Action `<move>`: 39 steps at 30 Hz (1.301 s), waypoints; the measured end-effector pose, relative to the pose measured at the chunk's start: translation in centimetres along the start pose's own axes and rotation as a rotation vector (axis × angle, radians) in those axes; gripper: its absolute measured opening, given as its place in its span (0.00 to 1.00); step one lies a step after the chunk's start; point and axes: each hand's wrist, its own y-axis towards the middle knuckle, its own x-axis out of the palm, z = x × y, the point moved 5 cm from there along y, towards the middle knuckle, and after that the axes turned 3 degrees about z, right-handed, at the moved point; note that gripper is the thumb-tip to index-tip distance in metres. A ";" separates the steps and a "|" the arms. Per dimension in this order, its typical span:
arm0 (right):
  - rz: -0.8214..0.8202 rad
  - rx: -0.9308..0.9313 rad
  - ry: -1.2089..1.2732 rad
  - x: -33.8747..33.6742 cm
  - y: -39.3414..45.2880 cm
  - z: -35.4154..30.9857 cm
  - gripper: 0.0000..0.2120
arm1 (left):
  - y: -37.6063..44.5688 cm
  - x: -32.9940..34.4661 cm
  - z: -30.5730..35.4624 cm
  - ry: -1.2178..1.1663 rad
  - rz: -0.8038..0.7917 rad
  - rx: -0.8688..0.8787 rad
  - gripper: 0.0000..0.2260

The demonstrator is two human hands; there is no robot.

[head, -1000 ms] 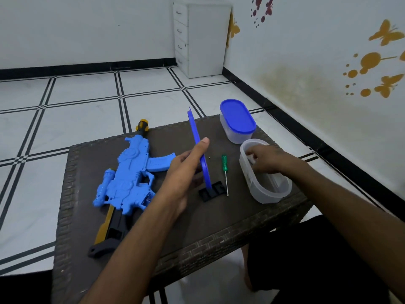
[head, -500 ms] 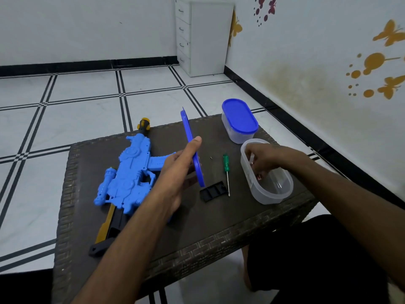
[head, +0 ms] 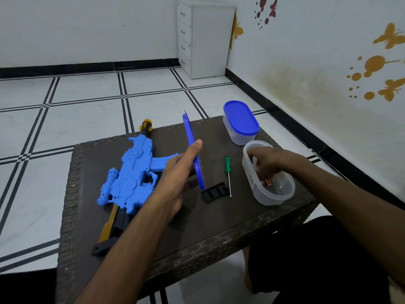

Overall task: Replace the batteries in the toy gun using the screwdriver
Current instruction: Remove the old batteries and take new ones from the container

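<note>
The blue toy gun [head: 131,176] lies on the left of the dark table [head: 219,233]. My left hand [head: 177,172] holds a blue oval lid [head: 192,148] edge-up above the table. My right hand [head: 269,163] reaches into an open clear container [head: 280,194], and its fingers pinch copper-coloured batteries [head: 267,181] inside. A green-handled screwdriver [head: 228,170] lies between the lid and the container. A black battery cover [head: 215,191] rests beside the screwdriver tip, and a tiny screw [head: 213,159] lies further back.
A second clear container with a blue lid [head: 241,121] stands at the table's back right corner. A white drawer cabinet [head: 205,38] stands in the room's corner. Tiled floor surrounds the table, and a wall runs along the right.
My right hand has dipped deeper into the open container, and batteries now show at its fingertips. My left hand with the lid has barely shifted.
</note>
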 end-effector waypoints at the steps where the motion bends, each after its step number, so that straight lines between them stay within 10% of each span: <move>1: 0.004 0.000 0.005 0.0 0.0 0.0 0.27 | 0.0 0.0 0.0 0.003 -0.001 0.000 0.21; 25: 0.113 0.028 0.098 -0.9 -1.0 0.4 0.25 | -0.6 -0.2 0.5 -0.001 -0.024 0.015 0.18; 34: 0.417 -0.208 0.071 -6.6 -3.3 -4.5 0.16 | -0.5 -1.4 1.1 -0.022 0.010 0.034 0.18; 39: 0.184 -0.294 0.096 -2.3 -1.3 -9.9 0.18 | -0.8 -3.0 1.8 -0.034 0.091 0.089 0.19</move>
